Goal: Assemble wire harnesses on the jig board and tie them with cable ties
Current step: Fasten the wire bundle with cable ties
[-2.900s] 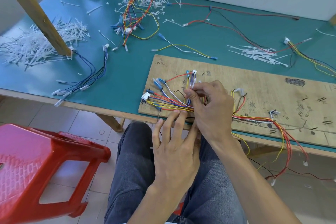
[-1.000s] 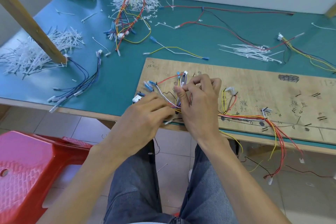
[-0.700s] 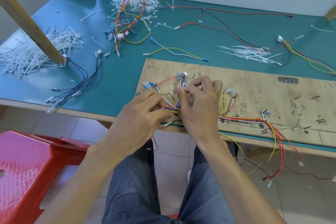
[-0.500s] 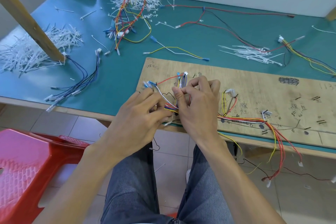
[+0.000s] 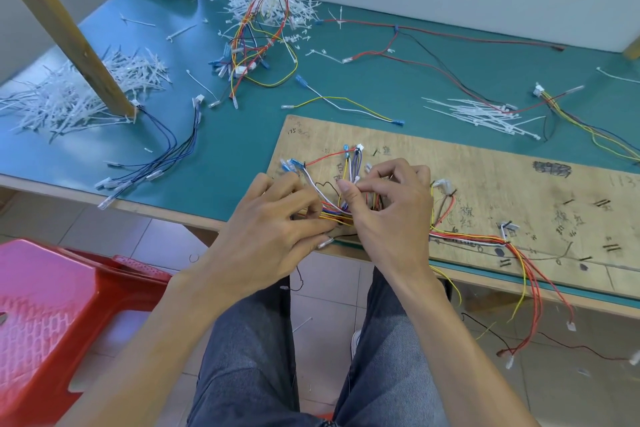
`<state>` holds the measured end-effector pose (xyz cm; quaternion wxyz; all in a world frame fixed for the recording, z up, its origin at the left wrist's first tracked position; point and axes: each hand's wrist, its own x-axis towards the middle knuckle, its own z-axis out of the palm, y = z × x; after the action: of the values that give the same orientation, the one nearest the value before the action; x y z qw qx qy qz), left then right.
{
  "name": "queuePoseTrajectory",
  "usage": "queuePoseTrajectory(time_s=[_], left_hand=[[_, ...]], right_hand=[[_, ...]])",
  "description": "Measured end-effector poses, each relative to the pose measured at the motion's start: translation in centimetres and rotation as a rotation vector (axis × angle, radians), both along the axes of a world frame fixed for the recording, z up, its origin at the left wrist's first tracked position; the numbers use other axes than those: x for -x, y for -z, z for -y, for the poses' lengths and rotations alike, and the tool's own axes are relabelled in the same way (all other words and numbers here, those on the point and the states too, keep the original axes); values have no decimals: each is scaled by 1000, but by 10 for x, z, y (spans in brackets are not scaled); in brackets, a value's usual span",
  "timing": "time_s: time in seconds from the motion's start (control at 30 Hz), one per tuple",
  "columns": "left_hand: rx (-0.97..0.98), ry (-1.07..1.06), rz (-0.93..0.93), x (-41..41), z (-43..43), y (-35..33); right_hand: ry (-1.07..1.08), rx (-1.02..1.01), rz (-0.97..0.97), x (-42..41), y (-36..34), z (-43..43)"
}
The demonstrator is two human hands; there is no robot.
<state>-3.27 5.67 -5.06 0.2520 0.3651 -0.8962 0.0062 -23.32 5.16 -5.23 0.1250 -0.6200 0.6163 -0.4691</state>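
At jig board (image 5: 485, 184) near edge, L hand (image 5: 273, 232) gripping wire bundle (image 5: 334, 213), R hand (image 5: 391, 215) pinching same bundle

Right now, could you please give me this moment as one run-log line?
stage: bundling wires on board | left hand: grips wires | right hand: pinches wires | spare cable ties: on table behind board

Plywood jig board (image 5: 485, 184) lies flat, centre-right of frame. Multicolour wire harness (image 5: 467, 237) runs along its near edge; branches fan upward at left, right tails hang off. White cable ties (image 5: 481, 113) loosely heaped above board, upper right.
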Motion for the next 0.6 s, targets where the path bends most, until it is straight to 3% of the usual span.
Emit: queuePoseTrajectory(time_s=[0.2,0.43,0.6], left_hand=[[-214,-165,-194,9,-2,-4],[-350,-412,-344,45,-9,-12],[-412,-456,-515,56,-11,-8]], right_hand=[[-35,33,-15,2,-1,-1],[-118,112,-103,4,2,-2],[-126,158,-102,6,5,-4]])
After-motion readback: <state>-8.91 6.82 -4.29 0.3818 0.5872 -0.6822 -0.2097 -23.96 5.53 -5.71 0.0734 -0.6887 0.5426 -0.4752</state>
